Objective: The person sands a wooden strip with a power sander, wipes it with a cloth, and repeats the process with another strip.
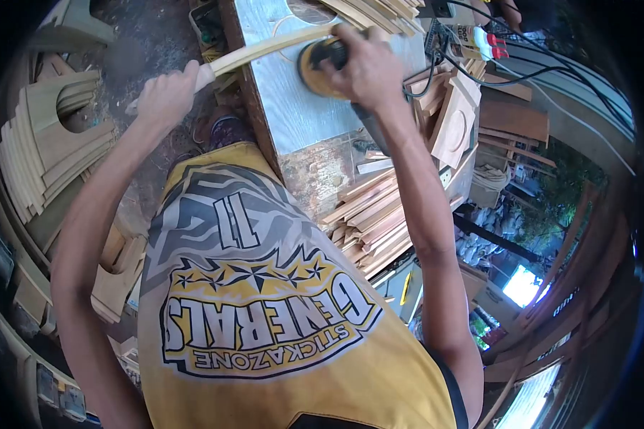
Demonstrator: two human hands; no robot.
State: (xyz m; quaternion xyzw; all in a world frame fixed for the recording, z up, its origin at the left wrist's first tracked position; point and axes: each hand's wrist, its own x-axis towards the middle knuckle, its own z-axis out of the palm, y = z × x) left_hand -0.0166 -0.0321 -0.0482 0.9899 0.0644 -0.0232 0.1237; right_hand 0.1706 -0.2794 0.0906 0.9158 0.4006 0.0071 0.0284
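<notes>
A long, slightly curved wooden strip (272,47) runs from my left hand to my right hand, over the edge of a light board (283,118) on the workbench. My left hand (168,93) is closed around the strip's near end, off the bench's left side. My right hand (371,70) is wrapped over a yellow and black power sander (313,69), with its upper fingers by the far end of the strip. The sander sits beside the strip, above the board. Its underside is hidden.
Curved wooden pieces (50,143) are stacked at the left. More strips (368,222) lie on the bench near my right forearm. Panels (454,121), black cables (472,71) and glue bottles with red caps (488,46) stand to the right.
</notes>
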